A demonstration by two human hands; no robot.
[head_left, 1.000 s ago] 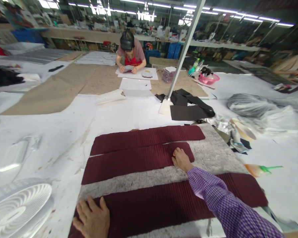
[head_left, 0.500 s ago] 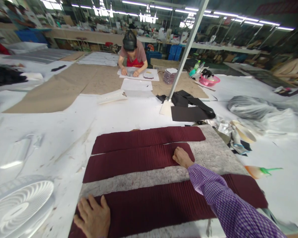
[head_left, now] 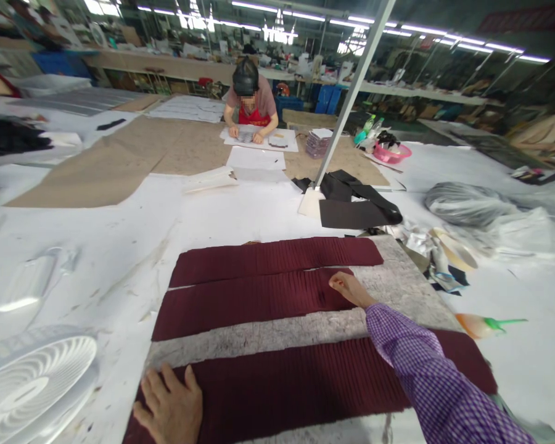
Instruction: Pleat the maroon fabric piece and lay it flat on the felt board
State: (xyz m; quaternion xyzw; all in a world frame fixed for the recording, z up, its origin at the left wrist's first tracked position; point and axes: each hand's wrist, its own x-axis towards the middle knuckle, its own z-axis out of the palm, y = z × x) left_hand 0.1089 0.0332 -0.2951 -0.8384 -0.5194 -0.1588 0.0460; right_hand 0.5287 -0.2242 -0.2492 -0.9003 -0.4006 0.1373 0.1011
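Observation:
Three maroon fabric strips lie across a grey, marked board [head_left: 398, 283]: a far strip [head_left: 240, 260], a middle strip [head_left: 231, 302] and a wider near strip [head_left: 282, 388]. Fine crosswise pleats show on them. My left hand [head_left: 172, 404] rests flat with fingers spread on the left end of the near strip. At the right end of the middle strip, my right hand [head_left: 349, 288] is closed, its fingers curled down against the fabric. Whatever its fingertips pinch, if anything, is hidden. My purple checked sleeve covers part of the near strip.
A white fan [head_left: 37, 382] stands at the lower left. Beyond the board are a metal post [head_left: 351, 98] and black fabric pieces [head_left: 358, 209]. To the right lie a green-nozzled bottle [head_left: 481, 325], tape roll [head_left: 453, 250] and plastic wrap [head_left: 513, 216]. A co-worker [head_left: 250, 98] works opposite.
My right hand has slid a little to the right along the middle strip, toward its end, with its fingers still curled. My left hand stays on the near strip.

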